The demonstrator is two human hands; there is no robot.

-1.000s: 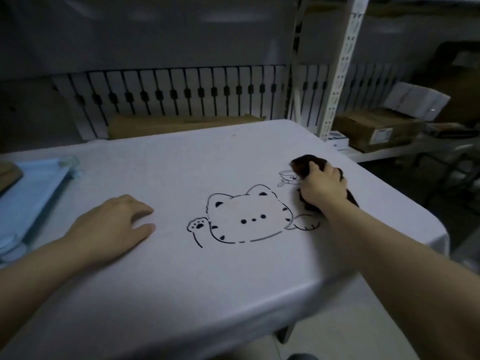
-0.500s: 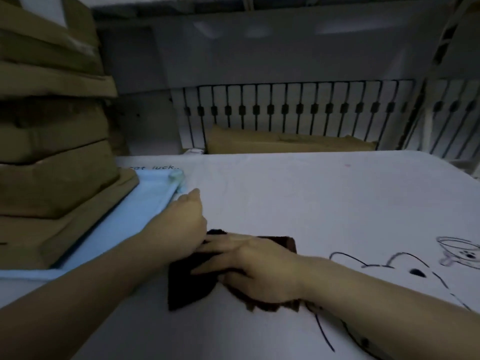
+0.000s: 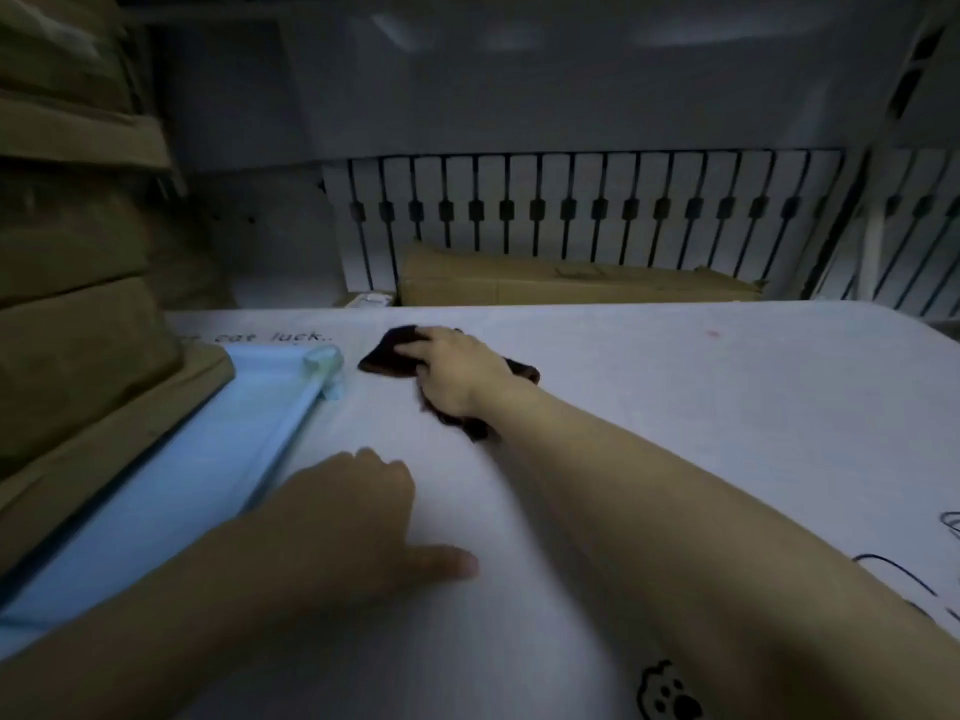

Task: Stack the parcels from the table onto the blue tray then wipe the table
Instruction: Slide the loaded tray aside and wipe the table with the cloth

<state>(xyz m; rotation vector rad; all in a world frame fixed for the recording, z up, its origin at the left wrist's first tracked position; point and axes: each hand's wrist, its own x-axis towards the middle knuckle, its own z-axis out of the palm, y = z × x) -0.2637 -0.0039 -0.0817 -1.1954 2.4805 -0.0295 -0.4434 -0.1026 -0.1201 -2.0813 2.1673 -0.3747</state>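
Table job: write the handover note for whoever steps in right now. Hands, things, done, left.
Right hand: presses the dark cloth on the table, at the far side near the tray's far corner.
Left hand: rests on the table beside the tray, holding nothing.
Parcels: brown, stacked on the blue tray at the table's left edge.
Done: stacking, as far as this view shows; no parcel is seen lying on the cloth-covered tabletop.
Left: go on wiping; a small reddish mark shows at the far right. How much is already wiped cannot be told.
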